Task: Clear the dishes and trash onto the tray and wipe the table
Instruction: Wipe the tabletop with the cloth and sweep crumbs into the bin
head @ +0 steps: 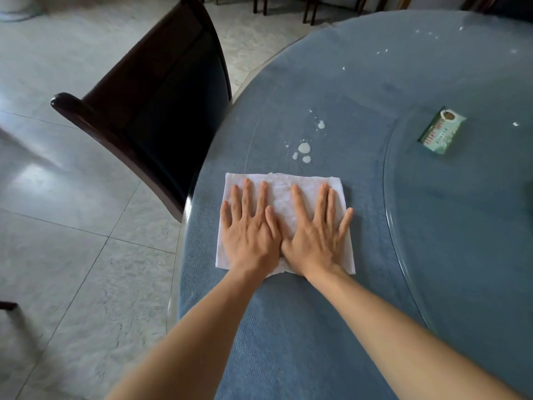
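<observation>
A white folded cloth [281, 186] lies flat on the round table [375, 226], which has a blue covering under glass. My left hand [249, 229] and my right hand [315, 232] press on the cloth side by side, fingers straight and spread, thumbs touching. Just beyond the cloth's far edge sits a group of white liquid drops [303, 148]. More small white specks [383, 51] dot the far part of the table. A green wet-wipe packet [441, 131] lies on the glass turntable [461, 212] to the right.
A dark wooden chair [161, 105] stands against the table's left edge. Grey tiled floor [72, 226] lies to the left. More chair legs [308, 10] show at the top.
</observation>
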{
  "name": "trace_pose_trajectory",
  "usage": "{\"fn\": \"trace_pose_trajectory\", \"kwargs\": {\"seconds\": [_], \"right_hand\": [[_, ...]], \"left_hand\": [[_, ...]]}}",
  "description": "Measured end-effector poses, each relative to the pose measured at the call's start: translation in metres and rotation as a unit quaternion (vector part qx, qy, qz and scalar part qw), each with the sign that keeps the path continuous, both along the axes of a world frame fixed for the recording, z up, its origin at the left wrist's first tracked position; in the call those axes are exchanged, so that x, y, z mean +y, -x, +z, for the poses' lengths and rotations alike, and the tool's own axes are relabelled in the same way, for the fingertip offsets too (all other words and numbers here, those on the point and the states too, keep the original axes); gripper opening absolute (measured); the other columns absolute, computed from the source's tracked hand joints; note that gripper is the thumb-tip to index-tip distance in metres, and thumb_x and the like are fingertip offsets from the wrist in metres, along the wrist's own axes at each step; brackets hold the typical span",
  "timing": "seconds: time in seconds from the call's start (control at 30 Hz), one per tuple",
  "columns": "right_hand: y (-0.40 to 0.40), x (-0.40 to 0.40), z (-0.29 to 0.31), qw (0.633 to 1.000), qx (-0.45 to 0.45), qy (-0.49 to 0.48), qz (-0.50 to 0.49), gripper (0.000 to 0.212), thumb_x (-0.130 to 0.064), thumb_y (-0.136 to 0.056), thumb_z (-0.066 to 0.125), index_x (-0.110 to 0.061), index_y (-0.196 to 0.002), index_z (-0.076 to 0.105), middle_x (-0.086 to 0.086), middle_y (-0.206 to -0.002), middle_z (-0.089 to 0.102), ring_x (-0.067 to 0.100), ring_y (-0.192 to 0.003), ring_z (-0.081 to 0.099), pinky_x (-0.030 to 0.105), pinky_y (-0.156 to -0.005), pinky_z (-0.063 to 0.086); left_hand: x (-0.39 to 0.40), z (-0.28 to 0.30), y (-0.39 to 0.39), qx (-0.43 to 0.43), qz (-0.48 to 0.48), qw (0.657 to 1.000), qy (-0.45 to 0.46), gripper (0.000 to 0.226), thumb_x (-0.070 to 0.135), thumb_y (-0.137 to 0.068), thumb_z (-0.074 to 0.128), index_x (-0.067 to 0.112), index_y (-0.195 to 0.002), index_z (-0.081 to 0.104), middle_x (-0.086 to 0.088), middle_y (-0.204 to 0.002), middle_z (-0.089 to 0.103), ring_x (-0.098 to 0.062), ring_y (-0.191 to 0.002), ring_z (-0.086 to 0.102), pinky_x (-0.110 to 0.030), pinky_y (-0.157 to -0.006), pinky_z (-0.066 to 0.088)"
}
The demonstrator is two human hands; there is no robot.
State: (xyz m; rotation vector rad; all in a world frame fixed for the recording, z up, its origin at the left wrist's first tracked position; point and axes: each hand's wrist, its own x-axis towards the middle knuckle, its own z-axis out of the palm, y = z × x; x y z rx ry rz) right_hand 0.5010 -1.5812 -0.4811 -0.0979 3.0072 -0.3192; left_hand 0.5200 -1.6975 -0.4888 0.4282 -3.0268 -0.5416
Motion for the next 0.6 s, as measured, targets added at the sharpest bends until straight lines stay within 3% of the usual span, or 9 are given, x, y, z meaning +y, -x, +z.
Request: {"fn": "trace_pose_trajectory", "kwargs": {"seconds": [0.6], "right_hand": [[0.078,-0.028,0.001,0.997,-0.015,-0.020,-0.069,0.083,-0.071,-0.085,-0.006,-0.042,-0.162,-0.006,0.018,-0.170,-0.017,0.030,-0.157,-0.018,0.064,-0.119,-0.015]], "left_hand": [[-0.030,0.006,0.093,-0.036,-0.091,0.995,0.004,0.070,0.046,-0.091,-0.012,0.030,-0.159,-0.012,-0.001,-0.167,-0.018,-0.021,-0.153,-0.023,-0.042,-0.124,-0.010]]}}
